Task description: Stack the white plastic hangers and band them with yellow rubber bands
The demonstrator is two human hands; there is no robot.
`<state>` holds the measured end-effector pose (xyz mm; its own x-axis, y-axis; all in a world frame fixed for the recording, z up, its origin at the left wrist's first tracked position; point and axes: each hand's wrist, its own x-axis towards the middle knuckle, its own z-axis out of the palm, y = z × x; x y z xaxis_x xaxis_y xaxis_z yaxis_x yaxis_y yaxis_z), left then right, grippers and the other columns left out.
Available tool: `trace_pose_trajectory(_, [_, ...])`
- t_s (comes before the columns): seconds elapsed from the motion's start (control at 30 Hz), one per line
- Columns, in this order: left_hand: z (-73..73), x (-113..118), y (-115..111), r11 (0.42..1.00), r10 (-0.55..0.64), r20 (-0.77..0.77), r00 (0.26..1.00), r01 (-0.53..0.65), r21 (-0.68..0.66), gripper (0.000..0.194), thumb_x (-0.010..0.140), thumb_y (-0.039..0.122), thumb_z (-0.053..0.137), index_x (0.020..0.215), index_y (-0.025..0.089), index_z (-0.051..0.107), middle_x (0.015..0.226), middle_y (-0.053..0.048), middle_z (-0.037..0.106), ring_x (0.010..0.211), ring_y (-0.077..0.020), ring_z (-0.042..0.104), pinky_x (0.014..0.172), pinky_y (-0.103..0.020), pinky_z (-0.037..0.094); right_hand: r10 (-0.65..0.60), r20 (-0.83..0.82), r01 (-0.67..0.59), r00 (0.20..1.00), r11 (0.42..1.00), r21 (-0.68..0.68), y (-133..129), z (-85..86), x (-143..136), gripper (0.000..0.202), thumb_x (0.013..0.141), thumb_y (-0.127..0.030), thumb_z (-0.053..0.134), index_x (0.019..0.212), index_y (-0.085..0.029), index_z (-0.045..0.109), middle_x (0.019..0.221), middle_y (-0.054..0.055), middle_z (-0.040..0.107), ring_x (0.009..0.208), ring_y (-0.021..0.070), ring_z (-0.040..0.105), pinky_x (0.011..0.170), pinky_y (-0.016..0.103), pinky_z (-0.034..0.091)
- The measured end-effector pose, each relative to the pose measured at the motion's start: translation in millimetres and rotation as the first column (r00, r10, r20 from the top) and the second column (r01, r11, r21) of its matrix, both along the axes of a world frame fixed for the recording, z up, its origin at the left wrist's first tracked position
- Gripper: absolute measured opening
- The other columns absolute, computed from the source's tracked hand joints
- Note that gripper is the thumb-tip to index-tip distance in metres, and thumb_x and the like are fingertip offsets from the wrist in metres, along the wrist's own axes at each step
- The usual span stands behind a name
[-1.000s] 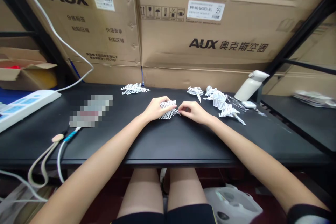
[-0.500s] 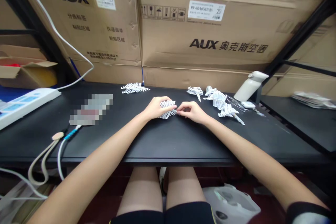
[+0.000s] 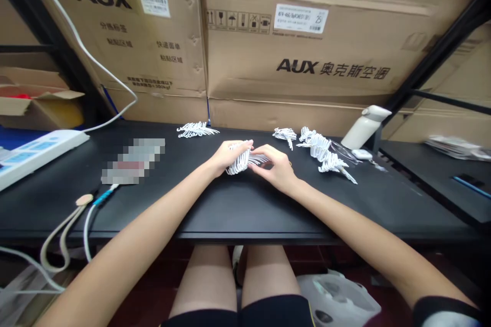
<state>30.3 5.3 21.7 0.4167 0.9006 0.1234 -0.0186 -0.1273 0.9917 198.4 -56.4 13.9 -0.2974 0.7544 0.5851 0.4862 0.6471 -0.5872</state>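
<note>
A bundle of thin white hooked pieces (image 3: 238, 163) is between my two hands, just over the black table. My left hand (image 3: 226, 156) is wrapped round its left side, thumb along the top. From the right, my right hand (image 3: 276, 166) holds the thin ends of the same bundle between thumb and fingers. Similar white bundles lie on the table: one at the back left (image 3: 197, 129), one at the back right (image 3: 284, 135), and several heaped together farther right (image 3: 320, 147).
A white bottle (image 3: 365, 127) leans at the back right, near a small white case (image 3: 362, 154). At the left are a power strip (image 3: 42, 150), a pixelated flat object (image 3: 134, 161) and a cable (image 3: 87, 230). Large cardboard boxes (image 3: 245, 76) stand behind the black table (image 3: 245, 214).
My right hand has moved slightly left and its fingers now reach round the bundle's ends. The bundle has turned, with more of its thin ends showing to the right.
</note>
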Motion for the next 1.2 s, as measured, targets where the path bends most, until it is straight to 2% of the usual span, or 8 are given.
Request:
trace_pose_trajectory(0.13, [1.9, 1, -3, 0.999, -0.026, 0.058, 0.998, 0.029, -0.045, 0.048, 0.064, 0.049, 0.074, 0.093, 0.011, 0.07, 0.085, -0.01, 0.07, 0.078, -0.021, 0.064, 0.067, -0.031, 0.05, -0.018, -0.073, 0.019, 0.997, 1.0, 0.014, 0, -2.8, 0, 0.025, 0.082, -0.034, 0.061, 0.103, -0.021, 0.064, 0.098, 0.008, 0.064, 0.085, 0.0196, 0.062, 0.063, 0.029, 0.053])
trace_pose_trajectory(0.27, [4.5, 1, -6, 0.998, -0.04, 0.103, 0.994, 0.045, -0.043, 0.051, 0.065, 0.046, 0.074, 0.102, 0.011, 0.067, 0.092, -0.011, 0.07, 0.08, -0.0208, 0.065, 0.068, -0.029, 0.051, -0.014, -0.179, 0.03, 0.984, 0.996, 0.086, 2, -7.5, -2, 0.023, 0.08, -0.03, 0.064, 0.101, -0.02, 0.066, 0.093, 0.006, 0.067, 0.082, 0.0188, 0.063, 0.074, 0.031, 0.052])
trace_pose_trajectory(0.37, [5.5, 1, -7, 0.994, -0.073, 0.106, 0.992, 0.08, -0.07, 0.048, 0.066, 0.046, 0.073, 0.1, 0.012, 0.066, 0.09, -0.011, 0.071, 0.073, -0.02, 0.066, 0.065, -0.03, 0.053, 0.041, -0.257, -0.022, 0.966, 0.997, 0.075, 3, -10.3, -3, 0.016, 0.079, -0.027, 0.066, 0.093, -0.02, 0.069, 0.087, 0.006, 0.068, 0.088, 0.0212, 0.065, 0.079, 0.034, 0.052])
trace_pose_trajectory(0.5, [5.6, 1, -9, 0.991, -0.1, 0.098, 0.99, 0.108, -0.077, 0.045, 0.065, 0.045, 0.075, 0.095, 0.012, 0.066, 0.087, -0.01, 0.071, 0.063, -0.0174, 0.065, 0.061, -0.031, 0.052, 0.048, -0.325, -0.052, 0.945, 0.999, -0.002, 3, -11.1, -4, 0.014, 0.077, -0.031, 0.068, 0.085, -0.019, 0.07, 0.083, 0.007, 0.067, 0.09, 0.0236, 0.065, 0.078, 0.035, 0.053])
trace_pose_trajectory(0.7, [7.0, -2, -6, 0.98, -0.164, 0.117, 0.979, 0.176, -0.096, 0.047, 0.071, 0.045, 0.071, 0.104, 0.011, 0.064, 0.084, -0.009, 0.069, 0.068, -0.0169, 0.064, 0.06, -0.027, 0.05, 0.006, -0.447, -0.087, 0.894, 0.983, -0.16, 4, -6.1, -3, 0.025, 0.07, -0.04, 0.073, 0.079, -0.017, 0.07, 0.078, 0.005, 0.066, 0.069, 0.0191, 0.065, 0.067, 0.034, 0.056])
trace_pose_trajectory(0.83, [6.2, -5, -3, 0.966, -0.208, 0.122, 0.971, 0.223, -0.129, 0.048, 0.07, 0.041, 0.074, 0.108, 0.013, 0.064, 0.085, -0.008, 0.068, 0.069, -0.015, 0.062, 0.058, -0.023, 0.049, -0.008, -0.532, -0.154, 0.847, 0.954, -0.258, 6, -1.0, -1, 0.027, 0.064, -0.038, 0.077, 0.078, -0.016, 0.071, 0.076, 0.005, 0.066, 0.064, 0.0183, 0.065, 0.063, 0.033, 0.056])
trace_pose_trajectory(0.97, [2.8, -5, -2, 0.962, -0.183, 0.15, 0.972, 0.208, -0.176, 0.049, 0.07, 0.04, 0.073, 0.108, 0.011, 0.064, 0.086, -0.01, 0.068, 0.07, -0.0157, 0.063, 0.058, -0.024, 0.05, -0.025, -0.565, -0.222, 0.825, 0.905, -0.363, 9, 1.3, 1, 0.028, 0.06, -0.034, 0.08, 0.076, -0.014, 0.071, 0.07, 0.005, 0.068, 0.063, 0.0174, 0.065, 0.061, 0.032, 0.055])
trace_pose_trajectory(1.2, [0.5, -4, -1, 0.956, -0.163, 0.204, 0.965, 0.206, -0.211, 0.046, 0.068, 0.034, 0.077, 0.106, 0.012, 0.065, 0.096, -0.012, 0.07, 0.077, -0.0204, 0.067, 0.067, -0.031, 0.054, -0.044, -0.584, -0.231, 0.81, 0.892, -0.388, 12, -1.7, 2, 0.027, 0.057, -0.034, 0.08, 0.072, -0.014, 0.069, 0.075, 0.006, 0.07, 0.065, 0.0181, 0.066, 0.058, 0.03, 0.054])
